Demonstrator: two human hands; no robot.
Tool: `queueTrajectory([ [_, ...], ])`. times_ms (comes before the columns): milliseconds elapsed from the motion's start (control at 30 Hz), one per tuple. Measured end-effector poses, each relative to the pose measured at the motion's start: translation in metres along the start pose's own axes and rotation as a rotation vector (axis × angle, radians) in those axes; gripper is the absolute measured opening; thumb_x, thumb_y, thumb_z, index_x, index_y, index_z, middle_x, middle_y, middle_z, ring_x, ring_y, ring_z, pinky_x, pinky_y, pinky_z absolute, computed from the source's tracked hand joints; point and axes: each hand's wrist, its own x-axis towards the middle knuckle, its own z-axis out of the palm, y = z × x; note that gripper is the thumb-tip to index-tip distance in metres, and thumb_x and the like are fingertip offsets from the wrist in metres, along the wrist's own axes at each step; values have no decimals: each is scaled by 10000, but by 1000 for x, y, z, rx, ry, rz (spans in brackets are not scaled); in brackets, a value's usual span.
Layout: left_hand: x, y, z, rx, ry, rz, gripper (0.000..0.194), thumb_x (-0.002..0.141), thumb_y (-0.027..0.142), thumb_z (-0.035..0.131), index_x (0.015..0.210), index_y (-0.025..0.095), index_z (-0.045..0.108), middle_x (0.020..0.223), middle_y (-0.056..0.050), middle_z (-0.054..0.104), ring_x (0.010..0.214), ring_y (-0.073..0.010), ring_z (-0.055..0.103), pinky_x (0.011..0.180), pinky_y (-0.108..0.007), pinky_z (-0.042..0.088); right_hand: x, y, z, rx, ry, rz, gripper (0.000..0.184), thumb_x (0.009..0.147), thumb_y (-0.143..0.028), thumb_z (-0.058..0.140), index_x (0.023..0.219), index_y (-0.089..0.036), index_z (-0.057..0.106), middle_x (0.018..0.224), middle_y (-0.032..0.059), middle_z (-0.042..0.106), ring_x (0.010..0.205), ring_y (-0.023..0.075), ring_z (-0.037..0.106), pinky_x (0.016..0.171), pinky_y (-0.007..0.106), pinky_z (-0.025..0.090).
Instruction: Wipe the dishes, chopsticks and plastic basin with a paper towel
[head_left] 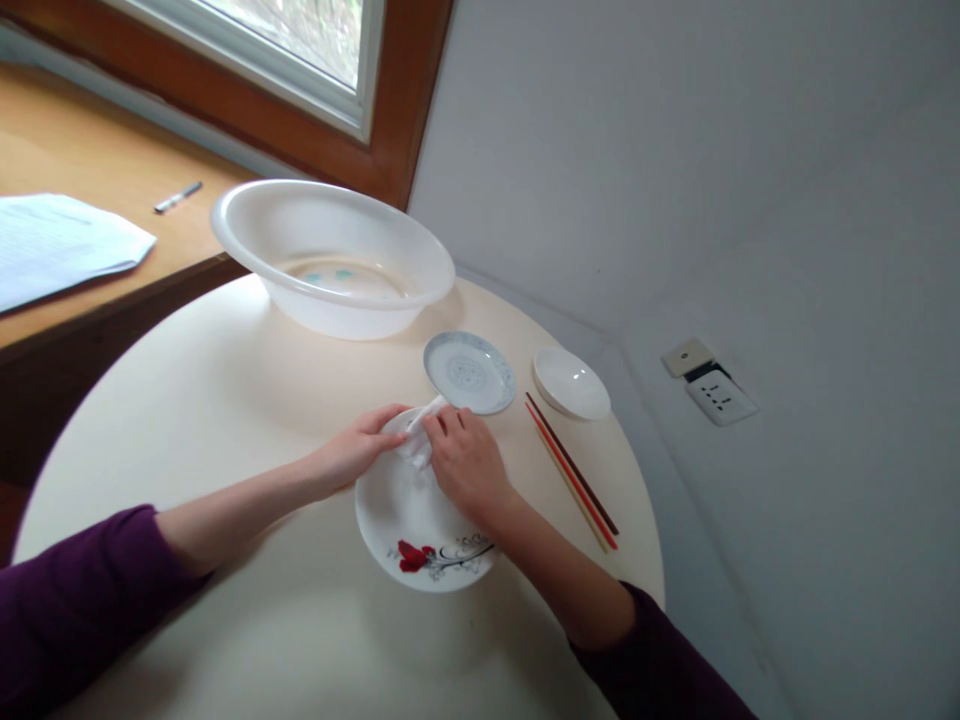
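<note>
A white plate (390, 510) with a red flower and black scrollwork is held up over the round table, tilted towards me. My left hand (360, 450) grips its far left rim, thumb on the upper face. In my right hand (469, 460) a white cloth (417, 443) is bunched against the plate's far edge, fingers curled over it. Just beyond lies a small blue-grey patterned plate (469, 372). Right of that stands a white bowl (572, 384). Chopsticks (574, 465) in dark brown, red and pale wood lie side by side near the right forearm.
A large white plastic basin (337, 255) stands at the back of the cream round table (187, 400). On the wooden desk (90, 150) at left are papers (67, 245) and a pen (178, 197). The wall on the right carries a socket (721, 395).
</note>
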Motion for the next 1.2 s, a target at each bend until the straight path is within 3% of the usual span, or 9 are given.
queueTrajectory([
  [300,-1,0,2,84,59,32,487,539,356,695,978,158,625,1057,-109,679,990,-312,596,793,-394,471,-23,8,-8,-84,-139,122,220,864,-110,397,1025,-130,546,1046,138,560,888,256,483,716,376,402],
  [667,-3,2,1,71,45,33,464,584,335,666,1009,152,630,1027,-102,696,1007,-321,597,724,-363,496,-46,0,-41,-5,-425,195,178,808,-140,454,891,-108,609,923,157,593,846,272,551,673,378,404],
  [933,-2,2,0,123,57,72,455,600,347,660,1017,165,639,1084,-97,679,1000,-312,600,765,-389,492,-66,-9,-48,113,-433,52,137,802,-134,454,841,-127,585,868,132,595,847,264,525,741,397,383],
  [1067,-1,0,-2,140,52,77,455,600,341,660,1019,165,639,1104,-97,670,985,-306,603,783,-395,485,-70,-22,-48,293,-392,-99,168,834,-84,395,856,-136,553,885,99,593,814,215,517,753,364,399],
  [1200,1,-2,-5,144,46,89,425,622,330,648,1017,174,645,1083,-86,679,988,-294,602,787,-380,483,-76,-34,-48,516,-307,-224,246,923,-180,326,1066,-115,514,1011,108,612,903,211,546,820,362,429],
])
